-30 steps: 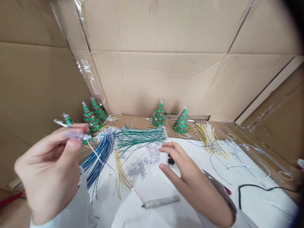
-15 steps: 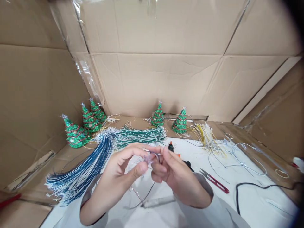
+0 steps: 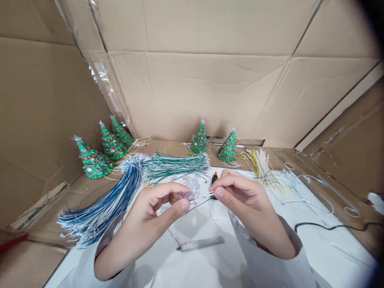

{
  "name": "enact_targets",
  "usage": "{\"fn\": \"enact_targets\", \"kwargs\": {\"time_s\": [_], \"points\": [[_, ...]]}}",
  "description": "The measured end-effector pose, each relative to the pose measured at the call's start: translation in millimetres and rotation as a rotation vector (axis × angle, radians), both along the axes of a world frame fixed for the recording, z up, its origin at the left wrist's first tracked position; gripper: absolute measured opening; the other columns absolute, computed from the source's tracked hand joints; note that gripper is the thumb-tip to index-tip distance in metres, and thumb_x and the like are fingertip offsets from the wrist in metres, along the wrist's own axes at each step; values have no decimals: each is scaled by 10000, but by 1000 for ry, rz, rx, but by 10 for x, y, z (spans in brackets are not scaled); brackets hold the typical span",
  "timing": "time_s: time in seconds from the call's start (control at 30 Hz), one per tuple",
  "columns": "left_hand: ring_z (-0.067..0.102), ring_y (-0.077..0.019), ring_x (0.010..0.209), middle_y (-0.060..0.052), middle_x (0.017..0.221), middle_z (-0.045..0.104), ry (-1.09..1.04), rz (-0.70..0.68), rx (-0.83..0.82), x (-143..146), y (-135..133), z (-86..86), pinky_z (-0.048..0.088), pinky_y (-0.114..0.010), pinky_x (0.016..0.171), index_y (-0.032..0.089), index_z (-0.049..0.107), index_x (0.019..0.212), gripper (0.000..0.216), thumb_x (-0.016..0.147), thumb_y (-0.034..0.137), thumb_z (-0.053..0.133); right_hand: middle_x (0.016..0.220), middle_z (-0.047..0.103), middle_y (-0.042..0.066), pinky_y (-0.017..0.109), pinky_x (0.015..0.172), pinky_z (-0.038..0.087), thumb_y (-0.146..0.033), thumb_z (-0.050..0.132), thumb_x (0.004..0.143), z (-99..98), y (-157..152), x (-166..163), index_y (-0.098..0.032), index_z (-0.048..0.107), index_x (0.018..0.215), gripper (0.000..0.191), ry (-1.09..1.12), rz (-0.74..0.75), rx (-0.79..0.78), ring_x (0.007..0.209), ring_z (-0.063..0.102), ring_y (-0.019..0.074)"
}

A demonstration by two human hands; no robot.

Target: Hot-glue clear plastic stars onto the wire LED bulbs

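Between the thumb and fingers of my left hand point(image 3: 160, 210) is a small translucent lilac star point(image 3: 189, 196), partly covered by the fingertips. My right hand point(image 3: 243, 198) pinches thin wires with white ends point(image 3: 208, 195), which point left toward the star. A small gap separates the two. A dark thin wire point(image 3: 196, 206) slants down between the hands. Just behind them on the white table lies a pile of clear plastic pieces point(image 3: 193, 182). Beyond my right fingers a glue gun point(image 3: 215, 179) with an orange tip is partly hidden.
Small green Christmas trees point(image 3: 93, 162) with star tops stand at the left and back. Blue-white wires point(image 3: 105, 212), green wires point(image 3: 180, 165) and yellow-white wires point(image 3: 259, 166) lie bundled around. A grey pen-like tube point(image 3: 202, 243) rests in front. A black cable point(image 3: 330, 227) runs at right.
My hands have drawn apart, the right one moving right and away from the star. The plastic pile now shows between them, and the red snips are out of sight behind my right arm.
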State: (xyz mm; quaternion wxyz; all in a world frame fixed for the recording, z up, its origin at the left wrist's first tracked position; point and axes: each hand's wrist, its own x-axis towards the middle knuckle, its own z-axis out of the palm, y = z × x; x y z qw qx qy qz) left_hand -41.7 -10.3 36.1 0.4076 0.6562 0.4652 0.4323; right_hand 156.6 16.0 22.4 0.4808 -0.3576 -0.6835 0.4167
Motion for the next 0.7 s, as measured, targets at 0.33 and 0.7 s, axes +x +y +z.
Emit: {"fn": "enact_targets", "kwargs": {"time_s": [0.33, 0.7], "points": [[541, -100, 599, 10, 645, 621, 116, -51, 25, 19, -46, 72, 428, -187, 542, 172, 672, 869, 124, 800, 241, 596, 695, 449, -12, 285, 647, 356, -223, 545, 861, 72, -74, -18, -213, 602, 773, 105, -153, -25, 194, 712, 454, 135], [534, -98, 552, 11, 604, 617, 152, -45, 88, 53, -62, 44, 420, -182, 513, 162, 664, 822, 110, 804, 242, 590, 672, 486, 6, 304, 631, 329, -137, 559, 835, 61, -127, -66, -199, 571, 766, 93, -349, -124, 469, 713, 421, 165]]}}
